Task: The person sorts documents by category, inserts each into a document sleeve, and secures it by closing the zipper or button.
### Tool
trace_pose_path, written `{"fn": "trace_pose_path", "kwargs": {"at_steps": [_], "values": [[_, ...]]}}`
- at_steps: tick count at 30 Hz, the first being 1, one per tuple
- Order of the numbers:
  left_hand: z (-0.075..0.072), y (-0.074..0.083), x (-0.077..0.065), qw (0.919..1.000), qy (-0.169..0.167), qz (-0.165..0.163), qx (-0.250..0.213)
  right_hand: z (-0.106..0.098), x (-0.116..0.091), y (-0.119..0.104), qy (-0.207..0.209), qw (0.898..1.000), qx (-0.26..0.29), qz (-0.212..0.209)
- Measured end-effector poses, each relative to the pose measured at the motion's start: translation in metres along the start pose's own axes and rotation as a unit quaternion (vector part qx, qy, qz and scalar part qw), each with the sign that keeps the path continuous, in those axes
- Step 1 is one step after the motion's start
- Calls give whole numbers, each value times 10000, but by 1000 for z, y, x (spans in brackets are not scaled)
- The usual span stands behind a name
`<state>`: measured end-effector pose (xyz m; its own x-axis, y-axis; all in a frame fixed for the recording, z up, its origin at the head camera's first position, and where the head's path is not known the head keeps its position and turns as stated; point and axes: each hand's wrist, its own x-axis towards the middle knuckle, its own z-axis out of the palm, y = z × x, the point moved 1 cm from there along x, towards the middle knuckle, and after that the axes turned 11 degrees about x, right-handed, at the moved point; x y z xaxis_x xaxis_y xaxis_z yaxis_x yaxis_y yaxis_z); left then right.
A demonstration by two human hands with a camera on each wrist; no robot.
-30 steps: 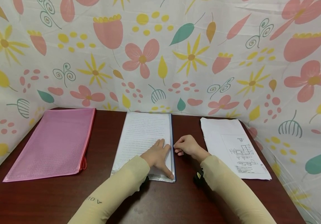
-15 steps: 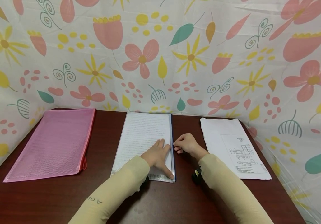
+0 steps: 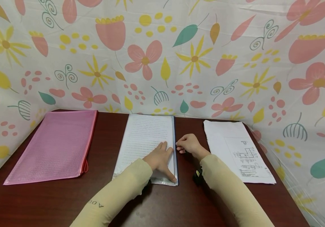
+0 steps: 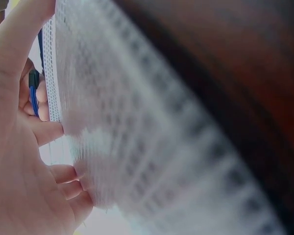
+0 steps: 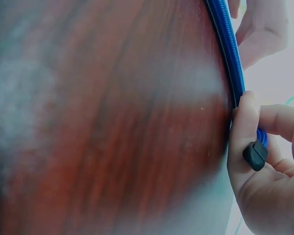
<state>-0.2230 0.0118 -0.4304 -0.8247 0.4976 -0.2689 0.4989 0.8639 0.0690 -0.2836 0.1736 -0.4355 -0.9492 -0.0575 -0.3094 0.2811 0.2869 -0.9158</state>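
A clear mesh zip folder point(image 3: 144, 129) with printed pages inside lies in the middle of the table. Spread across its lower right part, my left hand point(image 3: 159, 158) presses it down, the thumb near the bottom corner. Along the folder's right edge runs a blue zipper point(image 5: 226, 41). There my right hand point(image 3: 190, 145) pinches the zipper pull between thumb and forefinger. The pull's blue cord point(image 5: 261, 135) and black end point(image 5: 255, 155) stick out by the fingers in the right wrist view; the slider is hidden by the fingertips.
A pink mesh zip folder point(image 3: 57, 145) with a red zipper lies at the left on the dark wooden table point(image 3: 162, 208). A stack of white papers point(image 3: 222, 132) with a printed drawing sits at the right. Flower-patterned cloth point(image 3: 162, 56) hangs behind.
My right hand has crept slightly away from me along the folder's right edge, still pinching the zipper pull. The left hand stays in place on the folder.
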Motion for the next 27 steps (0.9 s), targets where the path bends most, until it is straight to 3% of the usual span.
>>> {"fn": "trace_pose_path", "kwargs": {"at_steps": [27], "values": [[-4, 5, -2, 9999, -49, -30, 110, -1, 16, -5, 211, 9998, 19, -66]]}}
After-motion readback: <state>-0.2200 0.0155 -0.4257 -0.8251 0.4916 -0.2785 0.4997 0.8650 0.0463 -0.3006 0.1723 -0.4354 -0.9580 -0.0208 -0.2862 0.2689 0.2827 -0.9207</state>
